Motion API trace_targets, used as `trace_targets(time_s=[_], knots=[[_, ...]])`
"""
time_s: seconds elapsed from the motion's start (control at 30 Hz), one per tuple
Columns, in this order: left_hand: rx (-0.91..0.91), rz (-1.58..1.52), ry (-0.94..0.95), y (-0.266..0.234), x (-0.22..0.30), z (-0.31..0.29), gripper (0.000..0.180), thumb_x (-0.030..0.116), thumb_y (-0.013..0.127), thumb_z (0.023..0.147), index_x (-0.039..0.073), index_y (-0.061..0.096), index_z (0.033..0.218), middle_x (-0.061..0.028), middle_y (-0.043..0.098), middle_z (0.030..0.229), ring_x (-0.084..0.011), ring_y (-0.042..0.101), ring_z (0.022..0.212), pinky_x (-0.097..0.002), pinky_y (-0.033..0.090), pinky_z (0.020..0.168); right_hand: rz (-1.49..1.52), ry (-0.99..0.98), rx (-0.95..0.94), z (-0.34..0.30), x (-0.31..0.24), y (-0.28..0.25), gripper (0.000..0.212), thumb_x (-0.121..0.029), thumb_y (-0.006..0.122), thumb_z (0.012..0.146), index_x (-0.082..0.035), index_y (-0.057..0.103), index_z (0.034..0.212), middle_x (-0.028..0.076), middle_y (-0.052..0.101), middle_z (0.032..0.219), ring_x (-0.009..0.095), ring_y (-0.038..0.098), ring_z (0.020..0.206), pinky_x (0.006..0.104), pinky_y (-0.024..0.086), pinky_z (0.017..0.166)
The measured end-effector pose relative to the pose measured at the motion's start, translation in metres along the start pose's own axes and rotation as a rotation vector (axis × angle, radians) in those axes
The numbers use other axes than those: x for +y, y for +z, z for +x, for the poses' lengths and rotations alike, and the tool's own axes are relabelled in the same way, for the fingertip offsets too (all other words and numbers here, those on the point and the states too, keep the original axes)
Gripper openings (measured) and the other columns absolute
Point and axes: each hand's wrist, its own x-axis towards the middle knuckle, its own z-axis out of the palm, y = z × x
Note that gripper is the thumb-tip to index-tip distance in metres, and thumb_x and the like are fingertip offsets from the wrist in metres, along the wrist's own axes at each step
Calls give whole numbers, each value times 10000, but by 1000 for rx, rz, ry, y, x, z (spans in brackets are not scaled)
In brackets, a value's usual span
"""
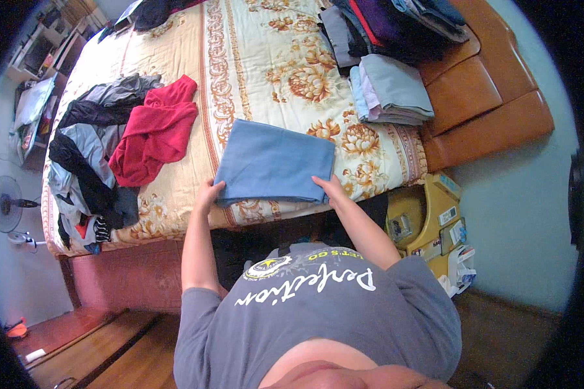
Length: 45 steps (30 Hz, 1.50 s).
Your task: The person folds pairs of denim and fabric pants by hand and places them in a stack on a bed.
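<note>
Cloth (272, 162), blue and folded into a near-rectangle, lies at the near edge of the bed (259, 78), between the person's 2 hands. Whether its near edge is lifted a little off the bed, I cannot tell.

The left hand (209, 194) is closed on the cloth's near left corner, thumb on top, the other fingers mostly hidden. The right hand (331, 189) is closed on the cloth near its near right corner, its thumb also on top; how its other fingers sit underneath cannot be made out.

Left of the cloth, and apart from it, is a crumpled red garment (152, 129). Farther left of the cloth, touching the red garment, spreads a loose heap (84, 152) of black, grey and white clothes. To the right of the cloth and farther from the person stands a pale stack (399, 84) of folded pieces, grey on top. Beyond that, seen from the cloth, is a dark stack (402, 32) with a red strip. Farthest right of the cloth is the brown headboard (493, 84). A yellow cabinet (425, 223) stands right of the cloth and nearer the person.
</note>
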Motion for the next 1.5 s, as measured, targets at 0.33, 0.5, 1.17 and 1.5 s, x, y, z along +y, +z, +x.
trace_targets(time_s=[0.33,0.5,1.17,1.5], knots=[[-92,-66,63,51,-38,-48,325,179,596,824,-1,535,1087,-61,608,925,-151,569,804,-307,473,670,-361,-116,-307,40,-67,-45,477,-112,634,758,-20,451,1189,133,584,1043,225,571,919,358,460,789],[-157,-172,-180,135,-34,-118,238,168,585,827,24,538,1011,-83,596,908,-162,604,712,-263,465,523,-1036,-476,-204,125,-120,-51,373,-96,629,736,-46,545,1096,143,622,960,229,596,847,387,461,772],[-227,548,152,88,61,61,531,382,684,714,-54,586,1002,-160,634,860,-255,624,735,-362,499,651,225,-8,-99,-22,75,24,561,-185,646,784,17,358,1221,155,494,1162,280,501,1047,414,429,869],[-254,569,217,103,109,41,340,155,709,627,-36,627,896,-119,633,776,-204,604,662,-326,490,620,463,123,-125,14,10,16,531,-139,673,744,-17,417,1193,160,518,1133,331,528,998,513,443,833]])
